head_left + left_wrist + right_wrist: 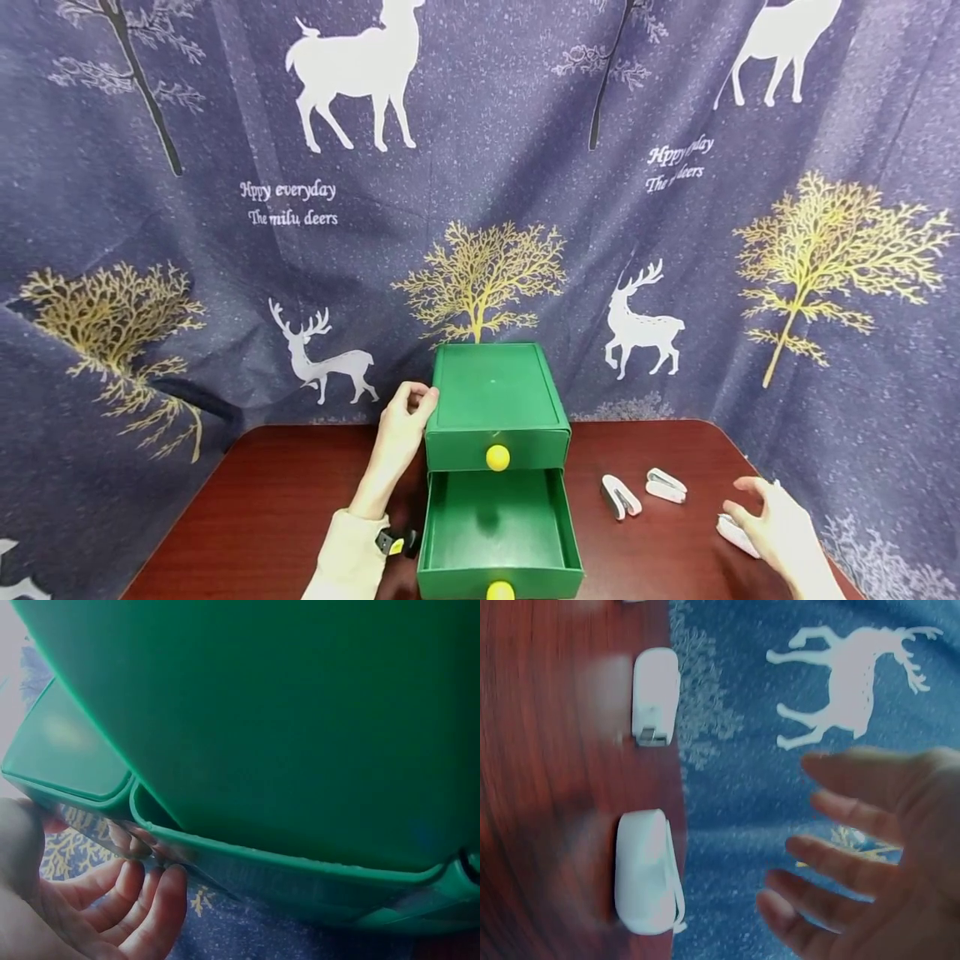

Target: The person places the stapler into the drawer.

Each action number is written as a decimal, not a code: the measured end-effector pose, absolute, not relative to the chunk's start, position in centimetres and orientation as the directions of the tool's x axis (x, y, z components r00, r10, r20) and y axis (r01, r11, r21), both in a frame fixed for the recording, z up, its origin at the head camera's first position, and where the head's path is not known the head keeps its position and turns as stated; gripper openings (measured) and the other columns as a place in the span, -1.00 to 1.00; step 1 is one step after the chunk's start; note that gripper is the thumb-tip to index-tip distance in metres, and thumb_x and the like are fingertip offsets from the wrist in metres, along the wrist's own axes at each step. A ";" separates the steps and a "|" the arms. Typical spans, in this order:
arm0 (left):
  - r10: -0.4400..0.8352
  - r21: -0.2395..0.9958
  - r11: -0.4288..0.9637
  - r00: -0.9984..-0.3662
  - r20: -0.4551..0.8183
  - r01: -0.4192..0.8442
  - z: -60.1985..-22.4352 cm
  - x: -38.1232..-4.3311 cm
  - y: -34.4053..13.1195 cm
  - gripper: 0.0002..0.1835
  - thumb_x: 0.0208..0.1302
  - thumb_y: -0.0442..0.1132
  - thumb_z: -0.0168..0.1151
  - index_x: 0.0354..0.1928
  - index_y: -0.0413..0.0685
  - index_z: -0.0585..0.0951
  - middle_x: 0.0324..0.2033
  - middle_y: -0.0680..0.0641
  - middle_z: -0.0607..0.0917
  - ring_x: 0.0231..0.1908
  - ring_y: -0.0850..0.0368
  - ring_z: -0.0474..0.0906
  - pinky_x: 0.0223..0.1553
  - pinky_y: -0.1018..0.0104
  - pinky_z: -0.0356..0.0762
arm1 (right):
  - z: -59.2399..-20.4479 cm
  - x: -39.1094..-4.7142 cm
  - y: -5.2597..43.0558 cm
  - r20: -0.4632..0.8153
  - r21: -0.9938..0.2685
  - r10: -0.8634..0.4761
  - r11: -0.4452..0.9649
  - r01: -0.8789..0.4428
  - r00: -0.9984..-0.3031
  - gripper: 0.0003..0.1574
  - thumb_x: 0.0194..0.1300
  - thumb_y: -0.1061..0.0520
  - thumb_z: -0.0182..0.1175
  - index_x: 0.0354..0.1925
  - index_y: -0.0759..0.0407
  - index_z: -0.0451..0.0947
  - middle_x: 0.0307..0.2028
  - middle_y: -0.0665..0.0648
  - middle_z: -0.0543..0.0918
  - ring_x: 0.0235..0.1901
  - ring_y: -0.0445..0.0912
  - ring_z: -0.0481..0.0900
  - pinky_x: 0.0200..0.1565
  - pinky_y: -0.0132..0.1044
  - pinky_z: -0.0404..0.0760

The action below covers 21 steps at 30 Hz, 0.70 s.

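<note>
We see a big, wrinkled, dark blue cloth [510, 179] hanging at the back. On it we find 3 yellow trees [477, 287] with thin branches, 2 white deer [645, 332] with antlers and curly white words [291, 218]. In front of the cloth we see a red-brown table [277, 500] with wood lines and round back corners.

Stapler [738, 537] at the right hand [780, 527]: partly hidden by it. Lower knob [500, 591], on the wearer's side of the left hand [405, 417]: cut off by the bottom edge. Left wrist view: box [285, 750] above the left hand runs past the top and right edges; finger contact cannot be determined. Right wrist view: right hand cropped by the right edge.
</note>
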<state>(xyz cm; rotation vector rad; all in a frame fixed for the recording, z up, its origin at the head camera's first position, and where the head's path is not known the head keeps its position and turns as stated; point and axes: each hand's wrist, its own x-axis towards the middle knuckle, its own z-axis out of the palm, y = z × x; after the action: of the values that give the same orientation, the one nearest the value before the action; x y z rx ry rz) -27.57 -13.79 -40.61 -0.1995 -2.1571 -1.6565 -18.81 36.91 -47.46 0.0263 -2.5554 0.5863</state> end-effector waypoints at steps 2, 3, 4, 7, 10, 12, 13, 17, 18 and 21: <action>-0.132 0.890 0.285 -0.905 0.404 0.356 -40.6 -27.6 -13.7 -0.76 0.37 -0.02 0.23 -0.15 -0.04 0.58 -0.40 -0.03 0.55 -0.44 0.09 0.48 -0.46 0.34 0.48 | -47.7 -18.8 37.7 0.465 -0.408 0.126 0.909 -0.086 -0.876 -0.55 0.12 0.15 0.37 -0.11 0.42 0.51 -0.19 0.52 0.58 -0.20 0.40 0.54 -0.22 0.22 0.43; -0.130 0.889 0.288 -0.905 0.405 0.356 -40.7 -27.7 -13.6 -0.75 0.37 -0.02 0.23 -0.15 -0.04 0.58 -0.40 -0.03 0.55 -0.43 0.10 0.48 -0.46 0.34 0.48 | -47.9 -18.8 38.1 0.454 -0.410 0.137 0.909 -0.070 -0.880 -0.52 0.12 0.14 0.37 -0.10 0.44 0.50 -0.19 0.54 0.57 -0.18 0.43 0.53 -0.22 0.23 0.44; -0.127 0.888 0.290 -0.906 0.405 0.356 -40.7 -27.7 -13.6 -0.75 0.37 -0.02 0.23 -0.15 -0.05 0.58 -0.40 -0.03 0.56 -0.43 0.10 0.48 -0.45 0.34 0.48 | -48.0 -18.8 38.5 0.438 -0.410 0.146 0.910 -0.053 -0.887 -0.50 0.13 0.13 0.36 -0.08 0.47 0.49 -0.18 0.56 0.56 -0.14 0.46 0.51 -0.21 0.24 0.43; -0.123 0.888 0.292 -0.907 0.403 0.356 -40.7 -27.7 -13.5 -0.74 0.37 -0.01 0.23 -0.14 -0.05 0.58 -0.39 -0.03 0.56 -0.42 0.11 0.48 -0.45 0.34 0.48 | -48.3 -18.8 39.6 0.330 -0.415 0.160 0.910 0.009 -0.931 -0.35 0.18 0.04 0.34 -0.01 0.55 0.40 -0.07 0.64 0.48 -0.08 0.53 0.44 -0.18 0.27 0.43; -0.124 0.890 0.283 -0.907 0.403 0.357 -40.6 -27.7 -13.5 -0.75 0.36 -0.02 0.23 -0.15 -0.04 0.58 -0.39 -0.04 0.56 -0.43 0.09 0.48 -0.46 0.33 0.48 | -48.4 -19.0 40.4 0.184 -0.416 0.160 0.907 0.071 -0.970 -0.17 0.21 -0.06 0.33 0.07 0.61 0.30 0.06 0.69 0.37 0.01 0.57 0.36 -0.11 0.33 0.40; -0.126 0.890 0.279 -0.905 0.406 0.361 -40.5 -27.7 -13.6 -0.76 0.37 -0.02 0.23 -0.15 -0.04 0.58 -0.39 -0.04 0.55 -0.43 0.09 0.48 -0.46 0.34 0.48 | -48.4 -19.2 40.7 0.108 -0.418 0.165 0.902 0.106 -0.980 -0.10 0.21 -0.10 0.31 0.10 0.64 0.25 0.08 0.70 0.33 0.02 0.59 0.34 -0.08 0.34 0.38; -0.126 0.890 0.278 -0.904 0.408 0.362 -40.5 -27.7 -13.6 -0.76 0.37 -0.03 0.23 -0.15 -0.05 0.58 -0.39 -0.04 0.55 -0.43 0.09 0.47 -0.46 0.34 0.47 | -48.5 -19.3 40.8 0.097 -0.418 0.170 0.901 0.115 -0.981 -0.09 0.20 -0.10 0.32 0.09 0.65 0.25 0.07 0.69 0.34 0.01 0.59 0.34 -0.08 0.34 0.39; -0.126 0.888 0.276 -0.902 0.413 0.368 -40.5 -27.8 -13.8 -0.75 0.37 -0.02 0.23 -0.15 -0.05 0.58 -0.39 -0.04 0.54 -0.43 0.09 0.47 -0.46 0.34 0.47 | -48.7 -19.4 41.1 0.082 -0.406 0.176 0.905 0.129 -0.981 -0.17 0.19 -0.03 0.30 0.05 0.67 0.27 -0.01 0.70 0.40 -0.03 0.60 0.38 -0.11 0.33 0.41; -0.127 0.888 0.274 -0.902 0.413 0.369 -40.5 -27.8 -13.8 -0.76 0.37 -0.02 0.23 -0.15 -0.04 0.58 -0.39 -0.04 0.55 -0.44 0.08 0.47 -0.47 0.34 0.47 | -48.8 -19.4 41.2 0.080 -0.402 0.173 0.907 0.127 -0.982 -0.18 0.19 -0.02 0.30 0.04 0.67 0.27 -0.02 0.70 0.41 -0.04 0.59 0.38 -0.11 0.33 0.41; -0.128 0.889 0.269 -0.902 0.413 0.369 -40.5 -27.9 -13.8 -0.73 0.37 -0.01 0.23 -0.14 -0.06 0.57 -0.39 -0.04 0.54 -0.44 0.11 0.47 -0.47 0.35 0.47 | -49.0 -19.4 41.4 0.058 -0.402 0.166 0.906 0.129 -0.984 -0.21 0.19 -0.02 0.30 0.02 0.66 0.30 -0.04 0.69 0.42 -0.04 0.59 0.39 -0.10 0.32 0.41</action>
<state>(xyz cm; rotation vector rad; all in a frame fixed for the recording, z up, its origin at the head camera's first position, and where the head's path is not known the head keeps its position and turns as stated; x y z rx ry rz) -27.91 -13.76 -40.47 -0.2182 -2.1414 -1.6686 -19.44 41.39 -48.99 -0.2310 -2.9786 0.6188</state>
